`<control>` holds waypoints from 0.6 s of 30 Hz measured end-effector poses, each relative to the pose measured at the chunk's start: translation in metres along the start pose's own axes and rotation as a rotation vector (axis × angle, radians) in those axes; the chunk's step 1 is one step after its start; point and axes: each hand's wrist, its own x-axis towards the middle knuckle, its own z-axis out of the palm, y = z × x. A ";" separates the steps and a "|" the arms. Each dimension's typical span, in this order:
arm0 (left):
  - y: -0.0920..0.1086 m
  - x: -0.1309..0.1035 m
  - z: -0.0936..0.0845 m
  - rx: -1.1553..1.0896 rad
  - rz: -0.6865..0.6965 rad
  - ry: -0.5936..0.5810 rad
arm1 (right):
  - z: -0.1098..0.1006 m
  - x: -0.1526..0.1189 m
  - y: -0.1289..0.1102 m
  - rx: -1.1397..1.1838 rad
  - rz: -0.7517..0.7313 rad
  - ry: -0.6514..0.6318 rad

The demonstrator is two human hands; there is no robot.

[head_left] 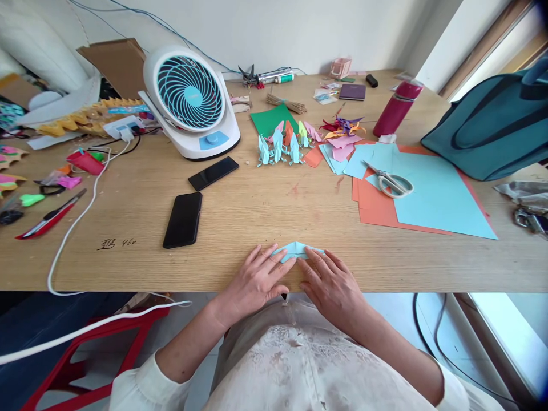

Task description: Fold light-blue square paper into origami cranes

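A small folded piece of light blue paper (296,249) lies flat on the wooden table (265,211), close to its front edge. Its middle rises to a low peak, and both ends are partly covered by fingers. My left hand (258,279) rests on the paper's left part with its fingers spread. On the right part lie the spread fingers of my right hand (331,281). Beyond the hands stand several folded paper figures (278,147) in light blue, pink, orange and yellow-green.
White scissors (394,186) lie on blue sheets (440,191) over orange ones at the right. Two black phones (182,220) and a white fan (192,103) are at the left. A red bottle (396,108) and teal bag (492,125) stand at the back right.
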 end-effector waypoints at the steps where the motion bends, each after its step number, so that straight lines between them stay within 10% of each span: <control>1: 0.001 0.001 0.000 0.006 -0.011 -0.003 | 0.000 0.000 0.000 0.001 0.002 0.001; 18: 0.000 -0.011 0.007 0.033 0.012 0.007 | 0.003 0.004 -0.011 -0.076 0.053 0.034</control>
